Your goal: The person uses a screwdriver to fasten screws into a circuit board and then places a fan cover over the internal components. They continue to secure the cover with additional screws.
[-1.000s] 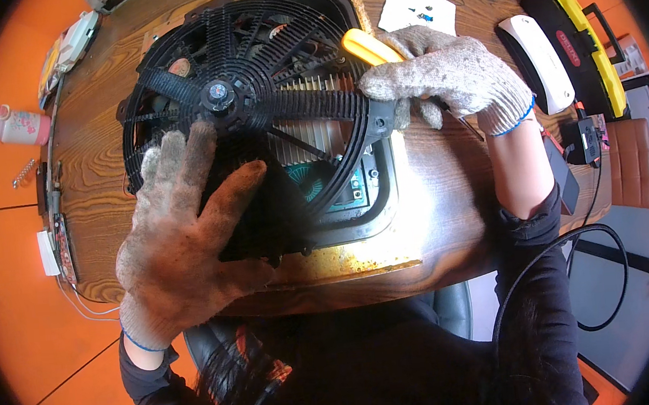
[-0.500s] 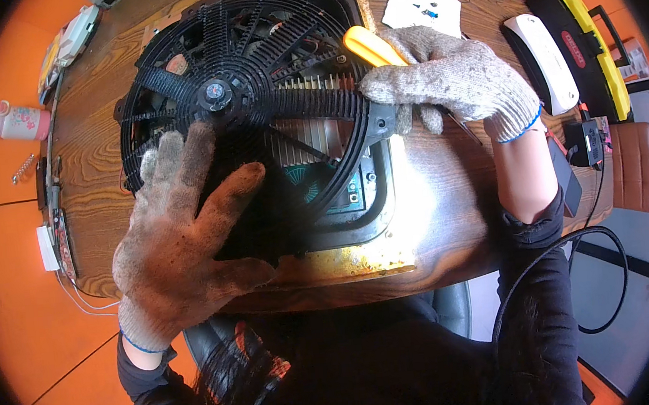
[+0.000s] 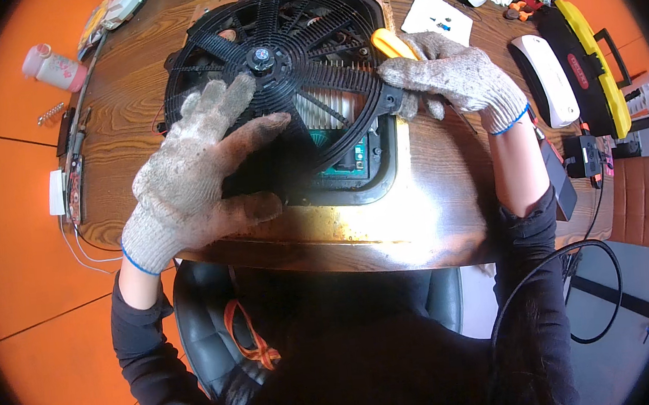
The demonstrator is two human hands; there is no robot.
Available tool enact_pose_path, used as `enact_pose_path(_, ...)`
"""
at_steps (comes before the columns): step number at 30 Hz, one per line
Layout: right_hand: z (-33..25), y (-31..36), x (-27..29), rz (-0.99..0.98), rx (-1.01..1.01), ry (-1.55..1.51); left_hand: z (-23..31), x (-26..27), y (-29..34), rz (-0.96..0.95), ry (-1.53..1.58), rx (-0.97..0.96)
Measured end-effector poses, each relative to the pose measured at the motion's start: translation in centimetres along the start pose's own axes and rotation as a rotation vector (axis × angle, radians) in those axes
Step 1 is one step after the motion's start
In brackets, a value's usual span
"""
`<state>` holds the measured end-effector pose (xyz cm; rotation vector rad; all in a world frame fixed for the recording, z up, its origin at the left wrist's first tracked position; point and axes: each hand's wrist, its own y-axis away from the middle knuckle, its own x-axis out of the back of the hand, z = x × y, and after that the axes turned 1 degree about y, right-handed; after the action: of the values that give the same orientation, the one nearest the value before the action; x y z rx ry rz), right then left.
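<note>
A round black cooling fan (image 3: pixel 333 74) with a ribbed guard lies over an open metal housing (image 3: pixel 370 195). Below its lower right side, silver heat-sink fins (image 3: pixel 323 104) and a green circuit board (image 3: pixel 352 160) show through. My left hand (image 3: pixel 190 168), in a soiled knit glove, is spread with its fingertips at the guard near the hub. My gloved right hand (image 3: pixel 456 75) grips the fan's right rim by a mounting tab and also has a yellow-handled screwdriver (image 3: pixel 394 44) tucked in it. Its thin shaft pokes out below the palm.
A white paper (image 3: pixel 436 19) with small screws lies behind my right hand. To the right are a white device (image 3: pixel 547 79), a black-and-yellow toolbox (image 3: pixel 587 71) and a black cable (image 3: pixel 617 285). A pink-lidded bottle (image 3: pixel 54 68) stands at the far left.
The view has shifted, so the fan and housing appear higher and farther right. My left hand has risen with them and stays spread by the hub; my right keeps its grip.
</note>
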<state>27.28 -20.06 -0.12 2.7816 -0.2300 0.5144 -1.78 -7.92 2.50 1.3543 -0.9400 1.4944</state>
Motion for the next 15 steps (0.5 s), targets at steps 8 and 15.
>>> enact_pose_path(8,1.2,-0.4,-0.1,0.060,0.085,0.041,-0.4,-0.4,-0.1,0.071,0.023,-0.055)
enact_pose_path(15,2.4,-1.6,-0.2,0.200,0.118,0.201,-2.1,-1.3,0.8,0.179,0.192,-0.103)
